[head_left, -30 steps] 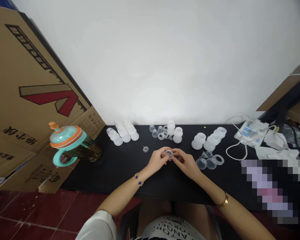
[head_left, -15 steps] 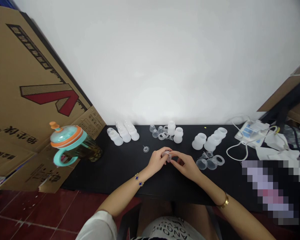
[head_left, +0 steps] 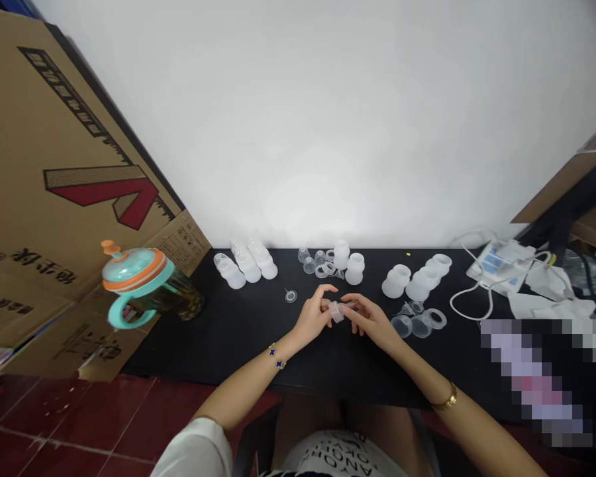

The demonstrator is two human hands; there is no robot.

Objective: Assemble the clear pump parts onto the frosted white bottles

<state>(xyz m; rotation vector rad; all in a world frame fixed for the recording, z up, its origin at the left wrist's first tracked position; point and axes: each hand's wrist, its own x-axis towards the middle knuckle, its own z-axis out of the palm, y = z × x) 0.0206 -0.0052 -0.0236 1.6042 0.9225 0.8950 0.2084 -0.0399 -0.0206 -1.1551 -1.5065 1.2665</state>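
Note:
Over the middle of the black table, my left hand (head_left: 314, 318) and my right hand (head_left: 370, 319) meet at a clear ribbed bottle collar ring (head_left: 336, 312). My left fingers and thumb grip its left side, while the right thumb and fingers press on its other side. Whether a nipple sits inside the ring is hard to make out. A clear nipple-like piece (head_left: 291, 296) lies just left of my hands. Past them stand two open white baby bottles (head_left: 354, 269), beside several clear caps and rings (head_left: 322, 268). More loose clear caps (head_left: 421, 325) lie right of my right hand.
Three capped baby bottles (head_left: 247, 264) lie at the back left, and three open white bottles (head_left: 396, 281) stand at the right. A large teal-lidded drink jug (head_left: 149, 281) is near the cardboard box (head_left: 69, 199). White cables and papers (head_left: 511, 265) clutter the right side.
The clear ring has turned so its ribbed side shows. My left index finger has lifted off it, and my right fingers have shifted onto its right side.

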